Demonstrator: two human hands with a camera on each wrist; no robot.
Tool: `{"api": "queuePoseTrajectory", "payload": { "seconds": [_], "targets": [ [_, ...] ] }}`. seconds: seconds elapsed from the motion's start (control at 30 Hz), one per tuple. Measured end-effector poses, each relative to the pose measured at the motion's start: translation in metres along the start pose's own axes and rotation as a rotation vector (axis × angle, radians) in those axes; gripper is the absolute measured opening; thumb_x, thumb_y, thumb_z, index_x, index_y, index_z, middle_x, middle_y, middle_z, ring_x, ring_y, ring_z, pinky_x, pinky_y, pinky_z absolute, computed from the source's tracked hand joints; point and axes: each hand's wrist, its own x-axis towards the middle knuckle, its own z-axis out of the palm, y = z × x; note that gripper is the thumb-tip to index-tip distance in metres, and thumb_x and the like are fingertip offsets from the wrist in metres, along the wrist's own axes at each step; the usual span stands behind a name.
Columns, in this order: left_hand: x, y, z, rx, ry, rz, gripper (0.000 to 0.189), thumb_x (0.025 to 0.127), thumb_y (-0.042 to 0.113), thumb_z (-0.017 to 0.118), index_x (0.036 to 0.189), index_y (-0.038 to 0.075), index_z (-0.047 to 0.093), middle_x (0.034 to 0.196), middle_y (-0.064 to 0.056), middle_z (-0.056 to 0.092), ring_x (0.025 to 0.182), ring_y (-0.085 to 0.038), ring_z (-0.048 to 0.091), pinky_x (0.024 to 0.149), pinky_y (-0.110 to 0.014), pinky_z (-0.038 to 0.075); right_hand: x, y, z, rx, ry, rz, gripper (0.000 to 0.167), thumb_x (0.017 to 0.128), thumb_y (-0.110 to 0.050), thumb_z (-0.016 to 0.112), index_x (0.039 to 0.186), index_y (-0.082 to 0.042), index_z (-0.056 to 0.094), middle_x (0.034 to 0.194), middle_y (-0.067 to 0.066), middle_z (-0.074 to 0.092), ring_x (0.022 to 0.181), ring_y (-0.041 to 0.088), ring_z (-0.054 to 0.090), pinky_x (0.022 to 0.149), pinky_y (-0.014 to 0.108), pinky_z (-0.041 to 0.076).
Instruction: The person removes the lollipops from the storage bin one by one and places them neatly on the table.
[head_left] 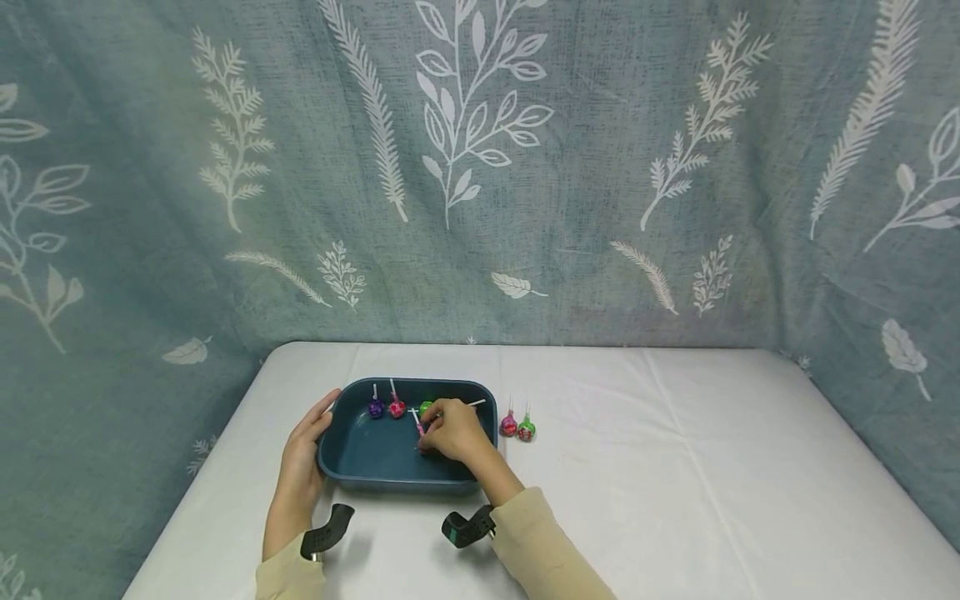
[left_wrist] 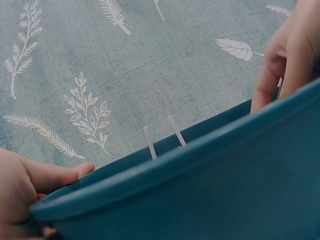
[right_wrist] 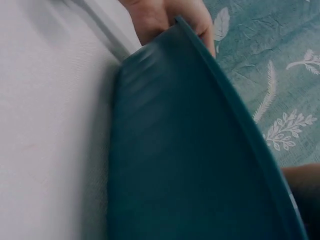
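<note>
A dark teal tray (head_left: 397, 482) stands on the white-covered table. My left hand (head_left: 300, 467) holds its left end, the thumb over the rim in the left wrist view. Inside the tray, my right hand (head_left: 457, 432) pinches a pink-wrapped lollipop (head_left: 418, 423) with its stick up; the fingers hide most of its head. A purple lollipop (head_left: 376, 408) and a red lollipop (head_left: 397, 408) lean at the tray's back wall. Partly behind the right hand is a green lollipop (head_left: 427, 407). A white stick (head_left: 477, 403) sticks out beyond the knuckles, its head hidden.
Just right of the tray, a pink-red lollipop (head_left: 508, 425) and a green-and-red lollipop (head_left: 527, 430) lie side by side on the white cloth (head_left: 637, 483). Behind the table hangs a green leaf-patterned curtain (head_left: 585, 167). Black camera mounts sit at both wrists.
</note>
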Motion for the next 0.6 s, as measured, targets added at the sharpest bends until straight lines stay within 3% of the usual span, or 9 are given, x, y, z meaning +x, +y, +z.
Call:
{"api": "queuePoseTrajectory", "payload": {
  "seconds": [0.17,0.37,0.6],
  "targets": [
    [-0.001,0.000,0.000,0.003,-0.004,0.004,0.042,0.105,0.022,0.039,0.147,0.019,0.044,0.156,0.004,0.028,0.143,-0.014,0.021,0.113,-0.039,0.019,-0.002,0.002,-0.007,0.159,-0.037,0.032,0.028,0.076,-0.001,0.078,0.101,0.004,0.065,0.070,0.004,0.064,0.057,0.010,0.059,0.054,0.025,0.047],
    [0.000,0.000,0.001,0.008,0.000,0.005,0.042,0.105,0.021,0.039,0.147,0.019,0.043,0.156,0.004,0.029,0.143,-0.013,0.020,0.113,-0.038,0.019,-0.004,0.005,-0.019,0.422,-0.115,0.081,0.027,0.079,0.000,0.073,0.105,0.006,0.067,0.082,0.008,0.068,0.070,0.017,0.067,0.071,0.037,0.056],
    [0.000,0.000,0.001,0.010,0.002,0.008,0.042,0.105,0.021,0.040,0.147,0.018,0.043,0.156,0.004,0.030,0.143,-0.013,0.020,0.113,-0.038,0.019,-0.014,0.002,-0.035,0.547,-0.148,0.082,0.028,0.086,-0.005,0.072,0.111,0.007,0.067,0.097,0.015,0.071,0.084,0.023,0.070,0.081,0.045,0.053]
  ]
}}
